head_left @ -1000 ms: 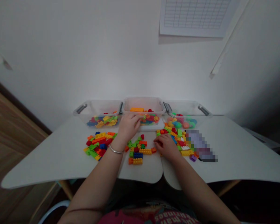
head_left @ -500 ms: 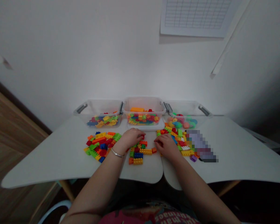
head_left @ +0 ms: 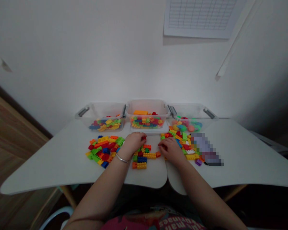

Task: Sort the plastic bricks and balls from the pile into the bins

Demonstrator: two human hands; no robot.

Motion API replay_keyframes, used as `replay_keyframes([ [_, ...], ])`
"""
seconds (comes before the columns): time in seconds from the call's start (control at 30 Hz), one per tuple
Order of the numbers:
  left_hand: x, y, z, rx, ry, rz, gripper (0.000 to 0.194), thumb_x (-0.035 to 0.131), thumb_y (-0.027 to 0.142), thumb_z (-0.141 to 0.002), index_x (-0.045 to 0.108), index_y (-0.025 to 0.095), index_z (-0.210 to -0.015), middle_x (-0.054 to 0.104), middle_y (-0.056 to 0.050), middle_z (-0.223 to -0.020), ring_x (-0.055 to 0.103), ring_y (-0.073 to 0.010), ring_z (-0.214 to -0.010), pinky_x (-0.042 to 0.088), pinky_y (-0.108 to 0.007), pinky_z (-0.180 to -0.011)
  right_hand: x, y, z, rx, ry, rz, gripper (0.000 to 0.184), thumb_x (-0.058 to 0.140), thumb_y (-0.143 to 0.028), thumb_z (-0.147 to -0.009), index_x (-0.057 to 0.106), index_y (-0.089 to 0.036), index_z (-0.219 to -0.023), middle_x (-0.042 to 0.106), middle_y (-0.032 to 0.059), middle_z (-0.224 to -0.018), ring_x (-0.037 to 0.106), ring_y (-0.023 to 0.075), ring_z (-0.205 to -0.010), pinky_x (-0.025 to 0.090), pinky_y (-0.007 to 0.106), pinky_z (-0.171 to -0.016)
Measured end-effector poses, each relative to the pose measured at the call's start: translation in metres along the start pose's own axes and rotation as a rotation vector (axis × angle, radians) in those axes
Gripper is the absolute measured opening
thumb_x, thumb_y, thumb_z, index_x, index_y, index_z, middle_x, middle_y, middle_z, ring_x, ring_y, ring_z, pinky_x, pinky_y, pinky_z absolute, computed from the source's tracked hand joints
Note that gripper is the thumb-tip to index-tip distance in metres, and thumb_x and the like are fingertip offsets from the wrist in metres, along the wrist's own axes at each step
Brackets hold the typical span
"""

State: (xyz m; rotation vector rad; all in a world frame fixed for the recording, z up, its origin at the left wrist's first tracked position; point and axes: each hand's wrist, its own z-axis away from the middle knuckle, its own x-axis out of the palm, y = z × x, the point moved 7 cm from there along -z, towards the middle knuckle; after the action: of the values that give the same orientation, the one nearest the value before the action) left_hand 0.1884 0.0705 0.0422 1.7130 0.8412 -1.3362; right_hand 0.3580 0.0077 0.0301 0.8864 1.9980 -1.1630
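My left hand (head_left: 134, 142) is closed, thumb and fingers around a small red toy brick (head_left: 144, 138), which is mostly covered. Below it lies a built group of bricks: a blue brick (head_left: 142, 159), a long yellow brick (head_left: 149, 155) with an orange brick (head_left: 158, 154) at its right end, and another yellow brick (head_left: 141, 165) at the front. My right hand (head_left: 171, 148) rests at the left edge of the right brick pile, its fingers curled together; whatever they may hold is hidden.
Loose bricks form a left pile (head_left: 103, 149) and a right pile (head_left: 189, 151). Behind stand a left clear bin (head_left: 105, 108), a middle bin (head_left: 148, 107) on a white lid (head_left: 166, 127), and a right bin (head_left: 192, 110). A blurred-out flat object (head_left: 207, 150) lies at right.
My left hand has shifted slightly left with the red toy brick. My right hand has stayed nearly still, and the built bricks look the same.
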Motion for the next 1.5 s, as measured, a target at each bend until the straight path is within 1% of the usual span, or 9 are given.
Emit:
replay_keyframes([
  [0.23,0.001,0.003,-0.003,0.057,0.025,0.018,0.029,0.057,0.026,-0.088,0.07,0.02,-0.112,0.073,-0.01,-0.107,0.067,-0.0238,-0.101,0.051,-0.034,-0.09,0.001,0.001,0.0,-0.004,-0.005,-0.01,0.012,0.058,-0.015,-0.085,0.069,-0.021,-0.086,0.07,0.0055,-0.092,0.056,0.0231,-0.095,0.044,0.037,-0.088],
  [0.43,-0.02,0.007,-0.005,0.081,0.14,0.192,0.023,0.06,0.024,-0.087,0.07,0.02,-0.107,0.072,-0.008,-0.107,0.067,-0.0203,-0.095,0.053,-0.033,-0.087,0.0,0.001,0.001,0.005,-0.003,-0.011,0.011,0.059,-0.017,-0.085,0.069,-0.02,-0.087,0.07,0.0055,-0.092,0.055,0.0237,-0.097,0.043,0.037,-0.09],
  [0.5,-0.033,0.009,-0.004,0.117,0.245,0.323,0.024,0.06,0.025,-0.087,0.069,0.02,-0.109,0.072,-0.007,-0.107,0.067,-0.0183,-0.092,0.054,-0.031,-0.084,0.0,0.0,0.001,0.006,-0.005,-0.013,0.011,0.059,-0.016,-0.085,0.069,-0.02,-0.087,0.07,0.0055,-0.092,0.055,0.0234,-0.098,0.043,0.037,-0.09],
  [0.67,-0.071,0.003,0.003,0.176,0.684,0.535,0.024,0.061,0.024,-0.085,0.065,0.019,-0.108,0.071,-0.006,-0.102,0.065,-0.0169,-0.092,0.054,-0.032,-0.084,0.002,0.002,0.0,0.007,-0.014,0.0,0.011,0.059,-0.016,-0.085,0.07,-0.019,-0.087,0.071,0.0059,-0.092,0.055,0.0232,-0.097,0.043,0.037,-0.09],
  [0.83,-0.095,-0.023,-0.006,-0.002,0.956,0.739,0.024,0.057,0.025,-0.087,0.062,0.02,-0.11,0.068,-0.004,-0.1,0.065,-0.0132,-0.087,0.053,-0.025,-0.075,0.003,0.004,0.0,-0.005,-0.005,0.001,0.012,0.059,-0.016,-0.084,0.07,-0.02,-0.086,0.071,0.0059,-0.092,0.055,0.0226,-0.096,0.043,0.036,-0.089],
  [0.9,-0.1,-0.024,-0.016,-0.04,0.947,0.7,0.025,0.057,0.025,-0.087,0.062,0.02,-0.112,0.068,-0.005,-0.104,0.064,-0.0145,-0.093,0.053,-0.027,-0.081,0.004,0.005,0.0,-0.003,-0.004,-0.007,0.012,0.059,-0.016,-0.085,0.07,-0.02,-0.086,0.071,0.0055,-0.091,0.056,0.0223,-0.095,0.043,0.036,-0.09],
  [1.17,-0.091,-0.015,-0.044,-0.167,0.641,0.241,0.026,0.061,0.032,-0.086,0.071,0.022,-0.108,0.073,-0.006,-0.109,0.062,-0.026,-0.107,0.038,-0.048,-0.107,0.002,0.004,0.0,-0.003,0.011,-0.024,0.011,0.06,-0.016,-0.084,0.069,-0.02,-0.085,0.07,0.0052,-0.091,0.056,0.0223,-0.095,0.043,0.035,-0.089],
  [1.27,-0.088,-0.016,-0.044,-0.195,0.619,0.178,0.029,0.059,0.036,-0.088,0.073,0.022,-0.109,0.074,-0.007,-0.108,0.061,-0.0271,-0.109,0.031,-0.05,-0.111,0.002,0.003,0.001,-0.006,0.013,-0.022,0.011,0.059,-0.015,-0.084,0.07,-0.02,-0.084,0.071,0.0051,-0.09,0.056,0.0224,-0.096,0.043,0.036,-0.09],
  [1.5,-0.085,-0.01,-0.039,-0.156,0.624,0.136,0.031,0.052,0.035,-0.091,0.075,0.022,-0.109,0.075,-0.008,-0.106,0.062,-0.0271,-0.106,0.028,-0.053,-0.113,0.002,0.004,0.001,-0.008,0.021,-0.022,0.011,0.06,-0.016,-0.084,0.07,-0.021,-0.085,0.071,0.0053,-0.091,0.056,0.0225,-0.096,0.044,0.036,-0.089],
])
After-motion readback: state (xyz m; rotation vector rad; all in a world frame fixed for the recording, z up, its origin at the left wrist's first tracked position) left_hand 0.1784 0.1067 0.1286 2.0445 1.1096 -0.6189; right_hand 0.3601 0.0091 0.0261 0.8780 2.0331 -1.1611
